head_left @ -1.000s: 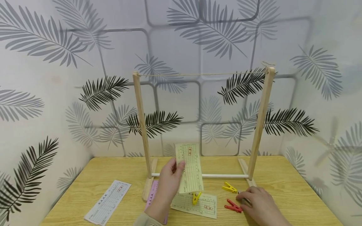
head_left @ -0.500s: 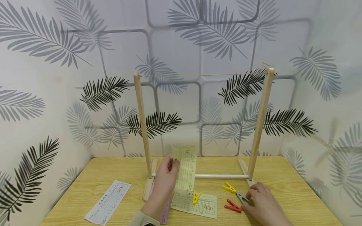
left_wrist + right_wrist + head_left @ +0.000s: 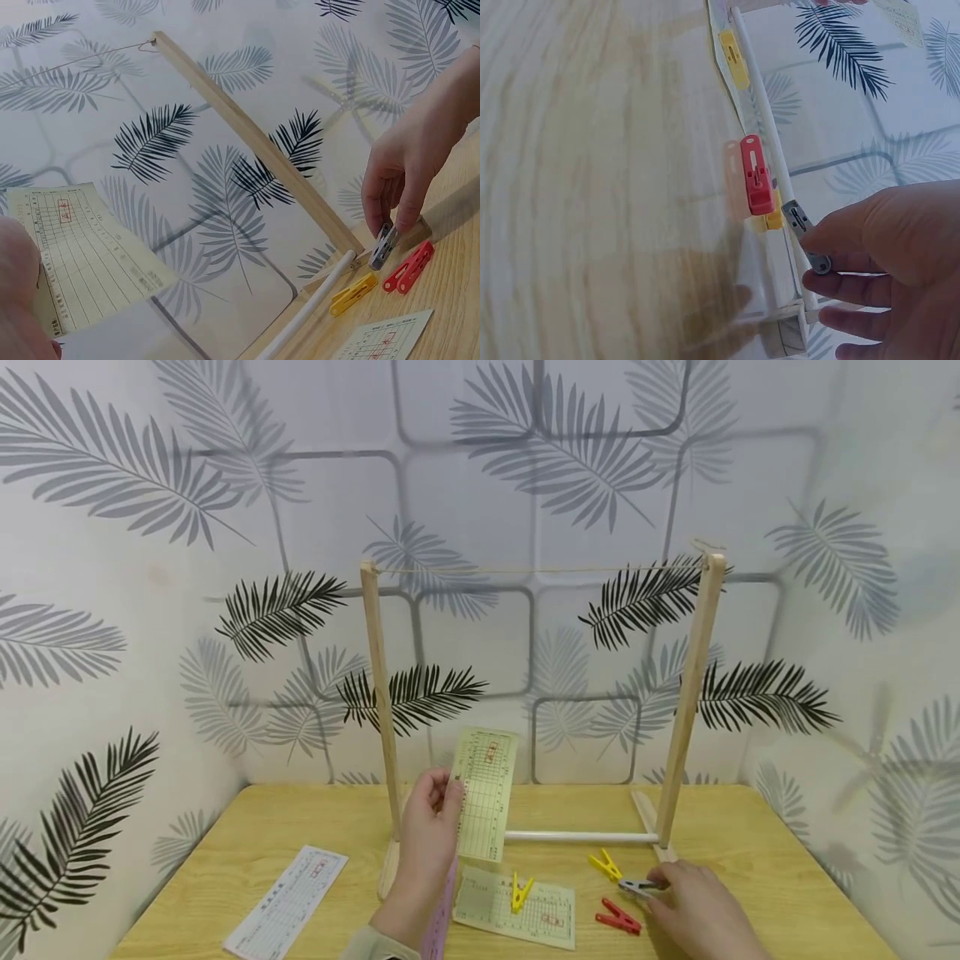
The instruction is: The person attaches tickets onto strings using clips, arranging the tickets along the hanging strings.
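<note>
My left hand (image 3: 427, 852) pinches a pale yellow-green printed paper slip (image 3: 489, 789) by its left edge, thumb on the front, above the table. Between the thumb and fingers of my right hand (image 3: 703, 908) is a grey clothespin (image 3: 799, 217), low over the right side of the table. Close to it lie a red clothespin (image 3: 619, 917) and a yellow clothespin (image 3: 607, 866). A second yellow clothespin (image 3: 519, 893) rests on another yellow-green slip (image 3: 480, 902) below the held one.
A wooden frame (image 3: 693, 702) with a string (image 3: 525, 571) across its top and a white bar (image 3: 581, 837) near its base stands behind the hands. White slips (image 3: 288, 902) lie at left; a purple slip (image 3: 437, 922) is partly behind the left forearm.
My left hand has shifted a little left with the slip. The grey clothespin, mostly hidden by my right hand a second ago, now shows in its fingers. The head view tilts slightly up.
</note>
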Demonstrator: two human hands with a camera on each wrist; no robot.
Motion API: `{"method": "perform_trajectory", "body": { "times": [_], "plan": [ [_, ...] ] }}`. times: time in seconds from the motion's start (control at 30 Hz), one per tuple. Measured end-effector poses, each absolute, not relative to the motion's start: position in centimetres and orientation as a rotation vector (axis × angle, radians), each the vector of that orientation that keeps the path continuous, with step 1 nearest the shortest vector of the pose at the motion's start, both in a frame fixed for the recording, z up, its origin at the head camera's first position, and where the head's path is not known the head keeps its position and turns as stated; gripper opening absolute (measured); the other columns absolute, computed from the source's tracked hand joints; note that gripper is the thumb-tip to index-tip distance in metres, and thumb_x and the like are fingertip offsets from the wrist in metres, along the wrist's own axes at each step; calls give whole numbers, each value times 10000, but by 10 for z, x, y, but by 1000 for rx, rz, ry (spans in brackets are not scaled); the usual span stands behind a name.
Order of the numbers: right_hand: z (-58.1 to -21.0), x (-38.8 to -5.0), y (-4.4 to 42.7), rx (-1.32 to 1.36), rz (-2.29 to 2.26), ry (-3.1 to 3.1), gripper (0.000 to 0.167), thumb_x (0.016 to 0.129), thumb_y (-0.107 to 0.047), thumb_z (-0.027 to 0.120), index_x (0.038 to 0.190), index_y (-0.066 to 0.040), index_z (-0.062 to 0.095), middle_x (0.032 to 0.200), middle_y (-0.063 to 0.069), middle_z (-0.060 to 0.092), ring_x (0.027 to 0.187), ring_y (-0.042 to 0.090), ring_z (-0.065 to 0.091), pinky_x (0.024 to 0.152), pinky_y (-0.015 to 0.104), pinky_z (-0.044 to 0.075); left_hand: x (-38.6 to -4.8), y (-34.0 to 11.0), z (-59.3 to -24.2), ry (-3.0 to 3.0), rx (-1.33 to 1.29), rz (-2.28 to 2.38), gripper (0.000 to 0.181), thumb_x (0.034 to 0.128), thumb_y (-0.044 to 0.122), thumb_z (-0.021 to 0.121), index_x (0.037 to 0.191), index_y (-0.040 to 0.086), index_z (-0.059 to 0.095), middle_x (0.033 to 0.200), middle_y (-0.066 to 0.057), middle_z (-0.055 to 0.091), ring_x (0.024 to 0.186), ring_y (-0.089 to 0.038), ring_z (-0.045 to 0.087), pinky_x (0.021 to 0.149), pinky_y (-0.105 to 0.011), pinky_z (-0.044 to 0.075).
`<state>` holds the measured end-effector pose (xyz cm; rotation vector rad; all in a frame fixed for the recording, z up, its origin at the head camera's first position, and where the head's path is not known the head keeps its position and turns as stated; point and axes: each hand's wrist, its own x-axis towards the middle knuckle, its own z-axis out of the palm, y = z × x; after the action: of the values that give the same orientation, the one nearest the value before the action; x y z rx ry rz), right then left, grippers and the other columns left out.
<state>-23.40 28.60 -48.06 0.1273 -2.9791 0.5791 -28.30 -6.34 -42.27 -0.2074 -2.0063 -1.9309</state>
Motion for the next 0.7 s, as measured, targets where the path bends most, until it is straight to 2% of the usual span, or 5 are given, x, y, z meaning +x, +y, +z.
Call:
{"method": "perform_trajectory", "body": {
  "times": [0.07, 0.27, 0.37, 0.53, 0.7],
  "plan": [
    [-477, -234, 286, 150, 603, -2952, 250, 920, -183, 890, 1125, -81, 789, 1066, 29, 761, 1012, 317, 709, 913, 600, 581, -283, -65, -421, -1978, -206, -1954, 134, 1148, 155, 617, 1220, 53, 665, 1092, -108, 689, 938, -215, 620, 763, -258, 541],
    [-464, -231, 279, 202, 646, -2833, 356, 952, -140, 863, 1280, -57, 755, 1151, 55, 754, 1113, 363, 706, 944, 619, 585, -285, -70, -419, -1939, -199, -1978, 127, 1144, 136, 613, 1200, 39, 672, 1119, -116, 660, 975, -216, 598, 810, -259, 523],
    [-456, -230, 273, 224, 680, -2742, 362, 934, -105, 883, 1259, -44, 735, 1131, 66, 746, 1120, 376, 708, 936, 627, 586, -287, -74, -417, -1935, -177, -1972, 131, 1142, 130, 611, 1199, 29, 671, 1123, -114, 653, 985, -205, 582, 820, -258, 508],
    [-438, -231, 267, 335, 651, -2581, 302, 898, -87, 921, 1149, -100, 752, 1113, 62, 748, 1096, 378, 701, 901, 609, 589, -291, -81, -408, -1922, -123, -1932, 119, 1125, 111, 635, 1185, 20, 683, 1112, -94, 668, 1011, -192, 591, 847, -250, 516],
    [-408, -239, 260, 410, 693, -2529, 360, 923, -125, 910, 1248, -79, 763, 1163, 63, 768, 1157, 411, 699, 960, 655, 560, -294, -88, -396, -1889, -162, -1942, 119, 1122, 109, 652, 1189, 12, 665, 1083, -88, 650, 991, -199, 580, 824, -247, 511]
  ]
}}
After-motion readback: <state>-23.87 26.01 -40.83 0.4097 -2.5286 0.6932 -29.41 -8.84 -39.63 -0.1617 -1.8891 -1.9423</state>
